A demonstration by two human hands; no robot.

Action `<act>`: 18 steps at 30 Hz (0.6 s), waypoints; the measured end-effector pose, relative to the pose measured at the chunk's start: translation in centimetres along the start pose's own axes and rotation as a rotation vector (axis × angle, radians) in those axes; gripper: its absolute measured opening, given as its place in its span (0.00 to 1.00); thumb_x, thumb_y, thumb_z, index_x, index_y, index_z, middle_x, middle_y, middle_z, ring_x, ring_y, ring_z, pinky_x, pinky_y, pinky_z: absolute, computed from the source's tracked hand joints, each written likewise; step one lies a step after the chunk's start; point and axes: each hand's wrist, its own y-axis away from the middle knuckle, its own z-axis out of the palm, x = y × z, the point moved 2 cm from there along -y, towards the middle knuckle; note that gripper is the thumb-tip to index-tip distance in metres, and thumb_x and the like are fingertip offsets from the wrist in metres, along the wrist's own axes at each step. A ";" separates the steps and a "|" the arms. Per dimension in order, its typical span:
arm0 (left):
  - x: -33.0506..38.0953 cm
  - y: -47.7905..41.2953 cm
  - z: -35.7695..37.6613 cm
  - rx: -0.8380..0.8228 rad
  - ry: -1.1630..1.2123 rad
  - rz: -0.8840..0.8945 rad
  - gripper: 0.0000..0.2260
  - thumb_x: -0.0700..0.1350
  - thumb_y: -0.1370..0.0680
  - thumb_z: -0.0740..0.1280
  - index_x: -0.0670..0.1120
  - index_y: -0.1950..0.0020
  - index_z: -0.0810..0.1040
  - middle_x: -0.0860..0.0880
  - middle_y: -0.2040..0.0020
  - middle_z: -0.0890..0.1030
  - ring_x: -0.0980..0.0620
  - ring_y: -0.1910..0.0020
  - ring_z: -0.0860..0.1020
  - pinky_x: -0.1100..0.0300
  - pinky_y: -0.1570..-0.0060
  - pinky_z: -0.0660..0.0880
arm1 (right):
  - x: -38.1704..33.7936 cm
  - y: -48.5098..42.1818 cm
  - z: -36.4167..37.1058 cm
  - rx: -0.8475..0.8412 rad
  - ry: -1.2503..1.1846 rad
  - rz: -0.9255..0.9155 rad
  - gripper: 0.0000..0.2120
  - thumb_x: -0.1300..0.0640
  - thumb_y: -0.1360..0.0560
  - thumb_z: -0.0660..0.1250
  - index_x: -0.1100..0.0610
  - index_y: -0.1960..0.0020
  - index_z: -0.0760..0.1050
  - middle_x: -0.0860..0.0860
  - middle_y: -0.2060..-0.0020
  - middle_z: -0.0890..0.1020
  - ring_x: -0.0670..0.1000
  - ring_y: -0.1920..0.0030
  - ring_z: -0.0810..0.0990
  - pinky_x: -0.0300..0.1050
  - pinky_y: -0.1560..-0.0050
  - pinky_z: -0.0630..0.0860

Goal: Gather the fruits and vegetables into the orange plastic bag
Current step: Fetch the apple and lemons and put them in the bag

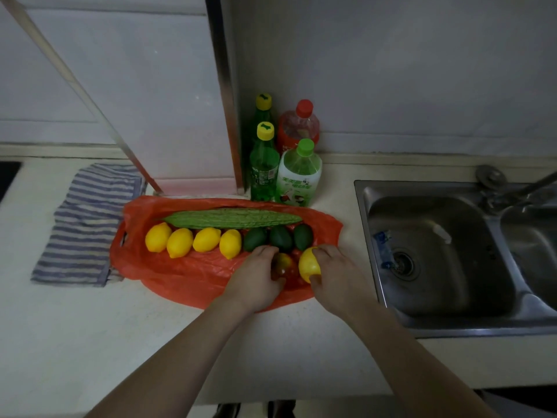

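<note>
An orange plastic bag (pixel 187 276) lies flat on the counter. On it rest a long green bitter gourd (pixel 232 219), a row of several lemons (pixel 180 242) and three dark green avocados (pixel 281 238). My right hand (pixel 334 273) grips a further lemon (pixel 307 263) at the bag's right end. My left hand (pixel 256 279) is curled over a reddish fruit (pixel 284 263) beside it, partly hiding it. More red fruit shows between the two hands.
A striped cloth (pixel 87 218) lies left of the bag. Several drink bottles (pixel 298 176) stand behind the bag against the wall. A steel sink (pixel 437 251) with a tap is at the right. The counter's front edge runs near my forearms.
</note>
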 end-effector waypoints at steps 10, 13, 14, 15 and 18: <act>0.5 0.6 -3.5 -0.011 -0.161 0.181 0.28 0.50 0.23 0.65 0.44 0.24 0.63 0.45 0.25 0.64 0.48 0.26 0.61 0.57 0.28 0.59 | -2.6 2.0 -2.0 0.065 0.103 0.083 0.27 0.48 0.22 0.58 0.56 0.26 0.59 0.52 0.29 0.65 0.53 0.30 0.63 0.50 0.32 0.66; 0.8 1.2 -5.2 -0.017 -0.202 0.242 0.28 0.50 0.21 0.63 0.44 0.24 0.61 0.45 0.24 0.62 0.48 0.25 0.59 0.57 0.27 0.55 | -3.9 2.9 -3.0 0.092 0.128 0.125 0.26 0.48 0.21 0.55 0.57 0.26 0.58 0.52 0.28 0.65 0.53 0.28 0.61 0.51 0.29 0.63; 1.0 1.4 -5.8 -0.022 -0.213 0.258 0.27 0.50 0.21 0.62 0.44 0.23 0.61 0.45 0.24 0.62 0.47 0.25 0.59 0.57 0.26 0.55 | -4.4 3.1 -3.2 0.103 0.134 0.137 0.26 0.47 0.21 0.54 0.57 0.26 0.58 0.52 0.28 0.64 0.53 0.28 0.60 0.51 0.29 0.62; 1.1 1.6 -6.4 -0.024 -0.225 0.273 0.27 0.51 0.20 0.61 0.44 0.23 0.60 0.45 0.23 0.61 0.47 0.25 0.58 0.56 0.26 0.55 | -4.9 3.4 -3.5 0.110 0.144 0.150 0.26 0.47 0.20 0.53 0.56 0.25 0.58 0.52 0.28 0.64 0.53 0.27 0.59 0.51 0.28 0.61; 1.7 2.1 -8.2 -0.020 -0.265 0.314 0.25 0.51 0.19 0.58 0.45 0.23 0.60 0.45 0.23 0.61 0.46 0.25 0.59 0.54 0.26 0.57 | -6.4 4.1 -4.3 0.129 0.166 0.176 0.26 0.46 0.20 0.50 0.56 0.25 0.57 0.52 0.27 0.62 0.53 0.26 0.57 0.53 0.27 0.59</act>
